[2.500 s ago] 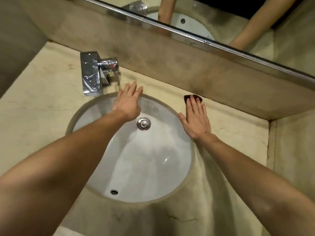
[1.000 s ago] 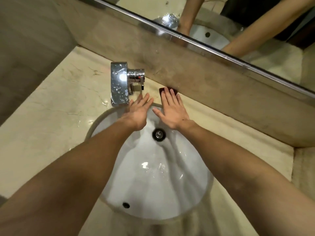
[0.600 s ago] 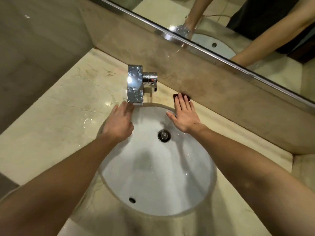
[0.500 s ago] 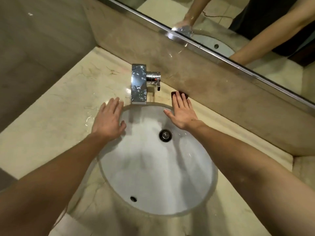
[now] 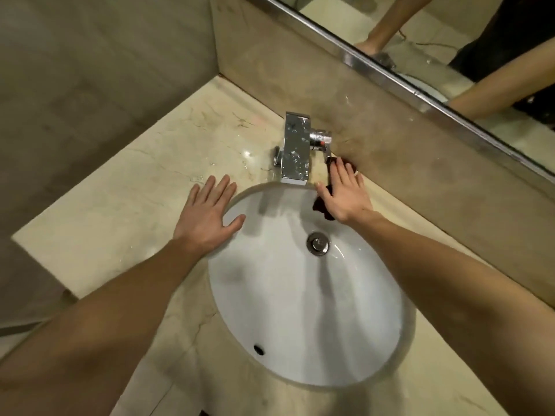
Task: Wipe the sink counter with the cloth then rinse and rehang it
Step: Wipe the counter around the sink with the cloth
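Observation:
A small dark maroon cloth [image 5: 320, 205] lies on the beige marble counter [image 5: 126, 202] behind the white round basin [image 5: 300, 310], just right of the chrome faucet [image 5: 295, 147]. My right hand [image 5: 345, 192] presses flat on the cloth, fingers spread, and covers most of it; only its edges show at the fingertips and under the thumb. My left hand [image 5: 210, 217] rests flat and open on the counter at the basin's left rim, with the thumb over the rim, holding nothing.
A stone backsplash [image 5: 405, 163] rises right behind the cloth, and a mirror with a metal frame [image 5: 420, 94] runs above it. A wall closes off the counter's left end. The basin's drain plug [image 5: 317, 243] sits near its back.
My right hand has slid the cloth left along the back of the counter, up to the faucet handle. My left hand has moved from the basin out to the counter on the left.

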